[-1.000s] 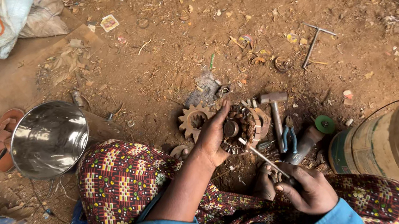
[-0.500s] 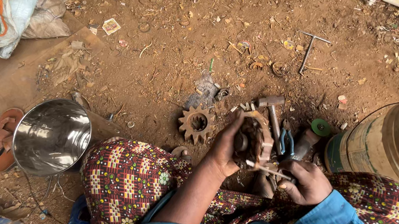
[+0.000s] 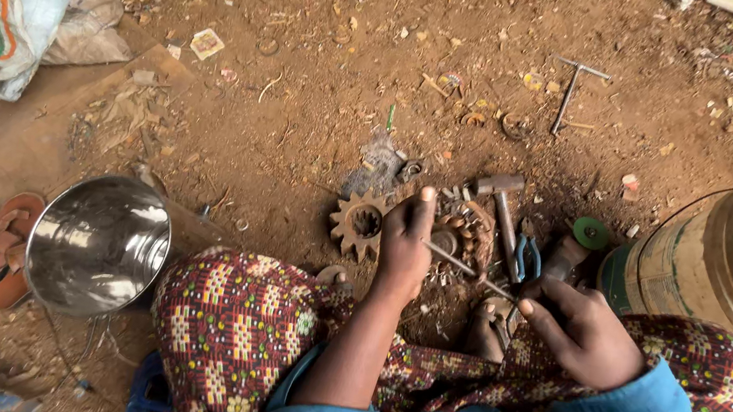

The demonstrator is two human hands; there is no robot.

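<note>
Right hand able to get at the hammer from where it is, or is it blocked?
Probably yes. The hammer lies uncovered on the dirt just ahead of the right hand, but that hand already grips a thin metal rod.

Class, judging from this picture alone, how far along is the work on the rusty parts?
Done: one gear lies apart on the dirt. In hand: the left hand grips a rusty part while the right hand works a thin rod into it. Left: hammer and pliers lie unused beside it.
</note>
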